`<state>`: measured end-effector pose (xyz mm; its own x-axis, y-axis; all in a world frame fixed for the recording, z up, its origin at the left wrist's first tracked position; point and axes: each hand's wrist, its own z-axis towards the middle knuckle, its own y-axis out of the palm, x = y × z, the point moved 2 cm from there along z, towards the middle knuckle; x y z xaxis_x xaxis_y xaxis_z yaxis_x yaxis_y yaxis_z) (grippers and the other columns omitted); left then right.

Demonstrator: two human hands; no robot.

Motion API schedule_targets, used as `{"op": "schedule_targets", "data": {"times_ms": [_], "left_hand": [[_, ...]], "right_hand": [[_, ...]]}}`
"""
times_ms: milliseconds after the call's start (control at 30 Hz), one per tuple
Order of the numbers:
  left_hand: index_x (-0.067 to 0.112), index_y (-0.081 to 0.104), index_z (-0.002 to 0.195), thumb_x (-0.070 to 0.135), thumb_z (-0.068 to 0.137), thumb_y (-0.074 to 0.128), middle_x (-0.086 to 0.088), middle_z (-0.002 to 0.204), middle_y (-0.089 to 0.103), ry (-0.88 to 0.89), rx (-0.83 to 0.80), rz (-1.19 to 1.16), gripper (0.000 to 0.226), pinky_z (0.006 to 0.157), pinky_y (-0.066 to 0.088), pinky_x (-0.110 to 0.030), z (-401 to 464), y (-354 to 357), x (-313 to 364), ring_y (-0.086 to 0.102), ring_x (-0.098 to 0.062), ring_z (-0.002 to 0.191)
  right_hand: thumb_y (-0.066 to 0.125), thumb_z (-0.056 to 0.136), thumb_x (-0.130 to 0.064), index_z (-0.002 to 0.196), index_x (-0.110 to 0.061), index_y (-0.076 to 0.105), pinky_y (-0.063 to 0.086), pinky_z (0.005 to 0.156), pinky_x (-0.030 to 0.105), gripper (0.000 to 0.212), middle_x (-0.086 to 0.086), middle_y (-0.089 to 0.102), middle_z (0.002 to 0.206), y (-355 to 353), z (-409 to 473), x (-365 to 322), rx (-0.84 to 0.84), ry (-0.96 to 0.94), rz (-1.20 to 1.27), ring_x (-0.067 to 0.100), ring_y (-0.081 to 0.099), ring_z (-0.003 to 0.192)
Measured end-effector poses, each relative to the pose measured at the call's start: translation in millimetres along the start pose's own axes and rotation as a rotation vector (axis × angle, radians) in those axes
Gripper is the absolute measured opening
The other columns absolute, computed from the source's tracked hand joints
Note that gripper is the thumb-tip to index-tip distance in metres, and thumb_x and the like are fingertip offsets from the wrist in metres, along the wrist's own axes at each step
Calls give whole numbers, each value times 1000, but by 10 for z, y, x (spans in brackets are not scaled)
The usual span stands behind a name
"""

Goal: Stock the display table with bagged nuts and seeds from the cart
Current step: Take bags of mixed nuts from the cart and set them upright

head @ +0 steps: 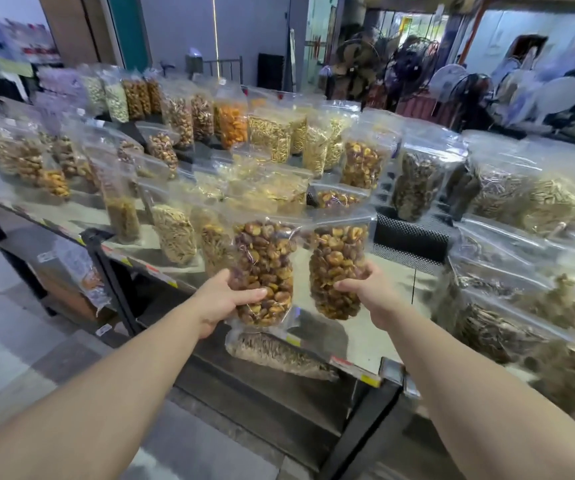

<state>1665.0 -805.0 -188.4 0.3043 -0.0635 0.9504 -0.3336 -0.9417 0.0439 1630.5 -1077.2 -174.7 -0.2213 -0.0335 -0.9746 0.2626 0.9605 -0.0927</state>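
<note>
My left hand point(225, 299) grips a clear bag of brown and yellow nuts point(263, 258) by its lower part, held upright above the front edge of the display table point(369, 341). My right hand point(370, 292) grips a second, similar bag of nuts point(338, 268) just to the right of the first. Both bags hang in the air over a bare patch of the tabletop. Behind them stand two more bags of the same nuts point(362, 162).
Rows of clear bags of nuts and seeds point(175, 233) fill the table from left to far right. A bag of dark seeds point(279, 355) lies flat at the table's front edge. Piled seed bags point(521, 306) crowd the right. Standing fans point(410, 71) lie beyond.
</note>
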Motion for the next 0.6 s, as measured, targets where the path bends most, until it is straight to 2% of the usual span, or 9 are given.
{"op": "schedule_targets", "data": {"times_ms": [100,233,333,433,500,600], "left_hand": [[22,58,116,49,25,100,-4,119,71,-12,23,37,104,102,50,-50,231,63,-51,68,-24,110],[25,58,113,50,34,96,0,118,71,-5,37,135,92,105,48,-45,463,89,-51,66,-19,112],[23,60,116,50,34,98,1,117,72,-6,31,160,95,105,49,-45,630,72,-75,67,-19,112],[24,59,118,59,26,96,2,118,71,-3,1,195,105,105,49,-44,735,69,-114,66,-17,112],[25,58,117,57,30,93,3,118,70,-7,-20,228,99,104,49,-41,781,76,-126,65,-15,112],[27,58,120,63,26,93,6,118,71,-25,-68,261,107,105,49,-41,843,59,-171,65,-13,113]], "right_hand": [[76,77,5,119,-10,52,43,66,24,51,3,64,103,-97,320,29,42,-1,21,24,60,103],[78,79,0,124,-10,52,41,66,20,54,3,64,110,-88,605,31,47,10,40,14,59,94],[80,77,-2,127,-11,52,47,80,28,59,4,65,113,-61,815,50,51,-3,30,20,61,106],[80,77,0,122,-13,52,48,91,35,55,5,65,113,-10,958,69,65,1,-1,20,60,106],[78,77,4,124,-12,52,50,89,33,56,7,65,114,34,1052,97,88,9,10,22,61,107],[73,79,10,127,-8,52,52,75,22,56,8,66,107,111,1177,140,133,-6,4,20,63,99]]}}
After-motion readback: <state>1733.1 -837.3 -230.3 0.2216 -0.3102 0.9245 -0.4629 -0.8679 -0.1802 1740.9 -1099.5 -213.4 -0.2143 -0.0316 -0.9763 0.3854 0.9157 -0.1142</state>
